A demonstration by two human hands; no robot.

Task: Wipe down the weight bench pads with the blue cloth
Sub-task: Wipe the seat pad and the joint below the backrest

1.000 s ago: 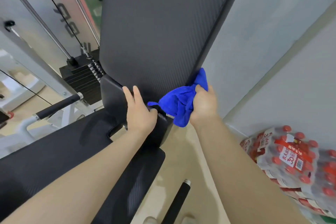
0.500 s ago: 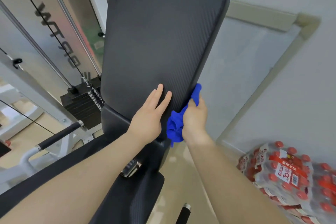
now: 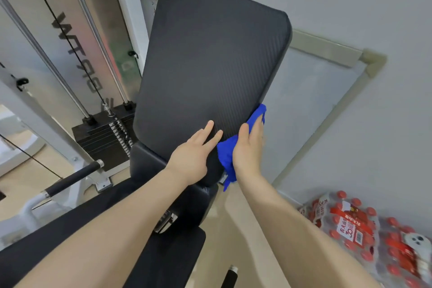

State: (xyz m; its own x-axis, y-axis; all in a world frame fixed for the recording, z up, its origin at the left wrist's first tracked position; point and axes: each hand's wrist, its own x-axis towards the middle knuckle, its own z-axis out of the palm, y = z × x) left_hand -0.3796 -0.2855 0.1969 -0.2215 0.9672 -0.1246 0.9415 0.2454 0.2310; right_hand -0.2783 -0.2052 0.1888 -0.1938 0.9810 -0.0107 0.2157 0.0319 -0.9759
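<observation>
The black back pad [image 3: 210, 61] of the weight bench stands raised in front of me, ribbed and dark. My left hand [image 3: 195, 155] lies flat on its lower part with fingers apart. My right hand [image 3: 249, 147] presses the blue cloth [image 3: 225, 155] against the pad's lower right edge; the cloth bunches under the palm and sticks out above the fingers and below the wrist. The black seat pad [image 3: 58, 236] runs toward me under my left forearm.
A cable machine with a black weight stack [image 3: 102, 135] and steel guide rods stands to the left. A foam-gripped bar [image 3: 72, 179] juts out left of the bench. Shrink-wrapped packs of red-capped bottles [image 3: 364, 234] lie on the floor at the right, by the grey wall.
My left hand moved from the bench's hinge area up onto the back pad and laid flat. My right hand slid the cloth up the pad's right edge. The view tilted up.
</observation>
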